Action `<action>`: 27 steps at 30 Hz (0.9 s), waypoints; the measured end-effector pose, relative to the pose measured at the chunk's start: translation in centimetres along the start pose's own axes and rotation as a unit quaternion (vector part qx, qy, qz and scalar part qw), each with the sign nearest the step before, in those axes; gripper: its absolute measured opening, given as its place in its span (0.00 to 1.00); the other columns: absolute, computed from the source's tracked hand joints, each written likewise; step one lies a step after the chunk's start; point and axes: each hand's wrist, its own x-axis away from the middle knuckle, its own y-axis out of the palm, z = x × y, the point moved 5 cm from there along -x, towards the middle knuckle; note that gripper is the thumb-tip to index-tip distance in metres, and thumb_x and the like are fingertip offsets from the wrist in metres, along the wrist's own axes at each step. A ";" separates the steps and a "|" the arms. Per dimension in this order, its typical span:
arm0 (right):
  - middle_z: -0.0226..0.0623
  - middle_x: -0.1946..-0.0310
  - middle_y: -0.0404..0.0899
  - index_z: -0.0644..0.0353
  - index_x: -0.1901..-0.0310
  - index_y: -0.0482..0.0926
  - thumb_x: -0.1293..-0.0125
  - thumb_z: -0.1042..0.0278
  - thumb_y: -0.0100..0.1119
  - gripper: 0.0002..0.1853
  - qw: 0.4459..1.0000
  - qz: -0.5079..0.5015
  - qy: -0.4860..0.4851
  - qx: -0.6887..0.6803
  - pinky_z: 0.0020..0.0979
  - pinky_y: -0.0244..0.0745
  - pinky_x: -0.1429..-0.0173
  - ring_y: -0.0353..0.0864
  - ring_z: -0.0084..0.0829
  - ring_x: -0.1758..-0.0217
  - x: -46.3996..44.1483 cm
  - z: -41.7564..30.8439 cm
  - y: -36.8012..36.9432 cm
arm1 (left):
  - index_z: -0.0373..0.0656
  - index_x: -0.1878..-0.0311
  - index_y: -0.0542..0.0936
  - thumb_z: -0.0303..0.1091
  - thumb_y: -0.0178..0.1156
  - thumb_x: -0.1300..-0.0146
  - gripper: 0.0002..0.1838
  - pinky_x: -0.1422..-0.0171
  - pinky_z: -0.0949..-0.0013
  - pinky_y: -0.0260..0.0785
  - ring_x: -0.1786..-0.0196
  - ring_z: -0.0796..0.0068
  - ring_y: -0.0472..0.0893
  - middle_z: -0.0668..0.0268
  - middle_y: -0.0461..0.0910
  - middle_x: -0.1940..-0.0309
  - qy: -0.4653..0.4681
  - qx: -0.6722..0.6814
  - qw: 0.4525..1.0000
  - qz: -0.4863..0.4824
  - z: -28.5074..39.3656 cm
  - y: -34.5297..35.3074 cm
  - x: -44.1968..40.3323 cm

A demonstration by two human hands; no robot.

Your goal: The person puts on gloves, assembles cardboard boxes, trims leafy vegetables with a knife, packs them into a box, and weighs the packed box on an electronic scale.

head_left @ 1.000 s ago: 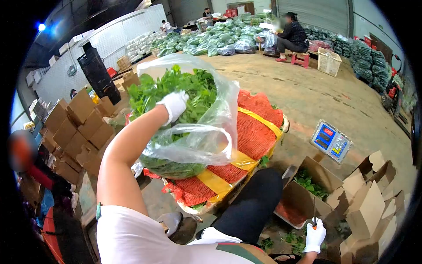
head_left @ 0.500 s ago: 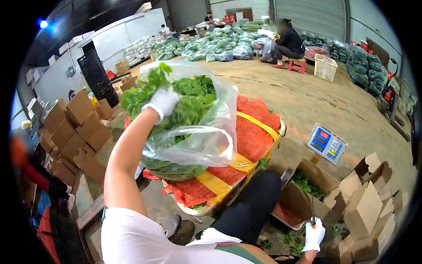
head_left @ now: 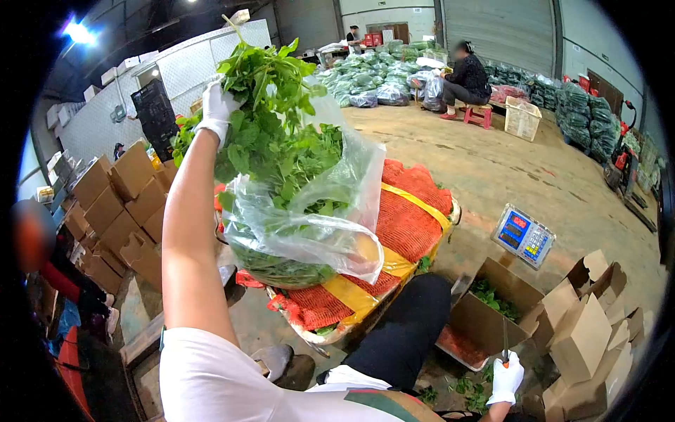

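My left hand [head_left: 219,111], in a white glove, is closed around a bunch of leafy greens [head_left: 264,88] raised over an open clear plastic bag [head_left: 302,235]. More greens fill the bag. It rests on a crate covered with red netting [head_left: 415,204] and yellow tape. Low on the right, my right hand [head_left: 506,380], also gloved, grips a thin pointed tool [head_left: 505,341] with an orange part at the handle; its exact kind is unclear. The tool points up beside an open cardboard box [head_left: 496,327] with greens inside.
A scale display [head_left: 524,235] stands right of the crate. Open cardboard boxes [head_left: 580,337] crowd the lower right, others [head_left: 130,204] the left. One person [head_left: 467,74] sits on a red stool near bagged greens [head_left: 380,77]; another person [head_left: 60,274] is at the left edge.
My left hand has risen up and to the left, lifting a bunch of greens out of the bag. The bag's rim has sagged. My right hand has barely moved.
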 end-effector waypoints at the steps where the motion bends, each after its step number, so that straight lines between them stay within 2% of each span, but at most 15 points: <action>1: 0.41 0.78 0.77 0.60 0.61 0.77 0.54 0.74 0.62 0.15 1.000 0.007 -0.010 -0.001 0.32 0.71 0.67 0.78 0.38 0.74 0.1 0.0 0.1 | 0.41 0.58 0.75 0.36 0.49 0.45 0.14 0.54 0.61 0.70 0.64 0.64 0.76 0.58 0.77 0.64 0.056 -0.216 0.974 0.033 1.0 -0.4 -0.4; 4: 0.40 0.79 0.77 0.61 0.61 0.77 0.54 0.74 0.62 0.15 0.999 0.013 -0.028 -0.021 0.31 0.70 0.69 0.77 0.35 0.76 0.0 0.3 0.4 | 0.41 0.58 0.74 0.40 0.44 0.41 0.16 0.52 0.57 0.69 0.63 0.63 0.75 0.58 0.76 0.61 0.105 -0.423 0.899 0.051 0.7 -2.7 -4.6; 6: 0.39 0.79 0.76 0.61 0.61 0.77 0.54 0.74 0.62 0.15 0.999 0.013 -0.035 -0.038 0.29 0.69 0.70 0.75 0.32 0.78 0.1 0.2 0.6 | 0.39 0.55 0.73 0.41 0.51 0.42 0.17 0.54 0.64 0.71 0.62 0.70 0.76 0.62 0.78 0.64 0.150 -0.437 0.886 0.017 1.3 -2.7 -8.2; 8: 0.38 0.81 0.75 0.62 0.61 0.77 0.53 0.74 0.61 0.14 0.992 0.000 0.007 -0.124 0.25 0.66 0.72 0.70 0.24 0.81 -0.1 0.1 0.5 | 0.37 0.52 0.73 0.42 0.57 0.42 0.21 0.56 0.71 0.72 0.60 0.76 0.78 0.65 0.80 0.66 0.194 -0.449 0.872 -0.016 1.6 -2.2 -9.7; 9: 0.38 0.81 0.75 0.62 0.61 0.77 0.53 0.74 0.61 0.14 0.992 0.002 0.008 -0.122 0.25 0.66 0.72 0.70 0.24 0.81 -0.3 0.1 0.4 | 0.37 0.52 0.73 0.42 0.57 0.42 0.21 0.56 0.71 0.72 0.60 0.76 0.78 0.65 0.80 0.66 0.193 -0.418 0.888 -0.017 3.1 -0.5 -9.7; 11: 0.37 0.81 0.74 0.64 0.62 0.77 0.52 0.75 0.60 0.12 0.996 0.014 0.005 -0.085 0.23 0.64 0.73 0.64 0.19 0.81 -0.5 0.2 0.1 | 0.36 0.52 0.72 0.42 0.57 0.42 0.21 0.56 0.71 0.72 0.60 0.76 0.78 0.65 0.80 0.65 0.178 -0.313 0.933 -0.016 5.5 3.6 -8.5; 14: 0.38 0.79 0.76 0.64 0.63 0.78 0.52 0.74 0.60 0.12 0.988 0.056 -0.013 -0.144 0.24 0.64 0.73 0.64 0.19 0.81 -0.3 0.4 -0.2 | 0.36 0.51 0.72 0.42 0.56 0.42 0.21 0.56 0.71 0.72 0.60 0.76 0.78 0.65 0.80 0.65 0.109 -0.055 0.991 -0.063 7.6 12.3 -4.7; 16: 0.37 0.76 0.78 0.65 0.61 0.77 0.50 0.75 0.59 0.12 0.974 0.031 0.063 -0.215 0.25 0.67 0.71 0.69 0.20 0.79 -0.2 1.4 -0.4 | 0.36 0.51 0.72 0.42 0.56 0.41 0.20 0.55 0.71 0.72 0.59 0.75 0.78 0.64 0.79 0.64 0.048 0.102 0.987 -0.115 7.8 18.6 -1.5; 18: 0.33 0.74 0.78 0.64 0.60 0.77 0.47 0.75 0.57 0.11 0.958 0.055 0.060 -0.276 0.22 0.66 0.74 0.71 0.18 0.78 -0.2 2.7 -0.9 | 0.36 0.51 0.72 0.42 0.56 0.41 0.20 0.55 0.71 0.72 0.59 0.75 0.78 0.64 0.79 0.64 -0.019 0.218 0.961 -0.172 7.0 25.2 2.9; 20: 0.29 0.75 0.76 0.61 0.60 0.77 0.43 0.74 0.55 0.09 0.907 0.062 0.124 -0.399 0.17 0.63 0.79 0.71 0.14 0.78 0.9 1.3 -3.3 | 0.36 0.51 0.72 0.41 0.56 0.41 0.20 0.55 0.71 0.72 0.59 0.75 0.78 0.64 0.79 0.64 -0.085 0.306 0.919 -0.232 6.0 32.1 7.8; 21: 0.27 0.78 0.74 0.59 0.59 0.77 0.42 0.74 0.54 0.09 0.897 0.083 0.148 -0.409 0.13 0.57 0.82 0.68 0.11 0.79 1.3 1.2 -4.6 | 0.36 0.51 0.72 0.41 0.56 0.41 0.20 0.55 0.71 0.72 0.59 0.75 0.78 0.64 0.79 0.63 -0.122 0.347 0.893 -0.260 5.2 35.4 10.5; 23: 0.26 0.79 0.73 0.58 0.59 0.78 0.41 0.73 0.54 0.09 0.875 0.154 0.161 -0.429 0.14 0.54 0.83 0.63 0.12 0.84 2.1 1.9 -6.8 | 0.36 0.50 0.71 0.41 0.55 0.41 0.20 0.55 0.70 0.72 0.59 0.75 0.78 0.64 0.79 0.63 -0.186 0.410 0.836 -0.314 4.2 41.6 15.8; 27: 0.27 0.80 0.73 0.64 0.59 0.77 0.41 0.73 0.53 0.09 0.841 0.258 0.135 -0.456 0.15 0.55 0.81 0.62 0.13 0.85 4.5 0.1 -11.3 | 0.36 0.50 0.71 0.41 0.55 0.40 0.20 0.54 0.70 0.72 0.58 0.74 0.78 0.63 0.79 0.62 -0.299 0.487 0.715 -0.403 2.7 51.1 26.5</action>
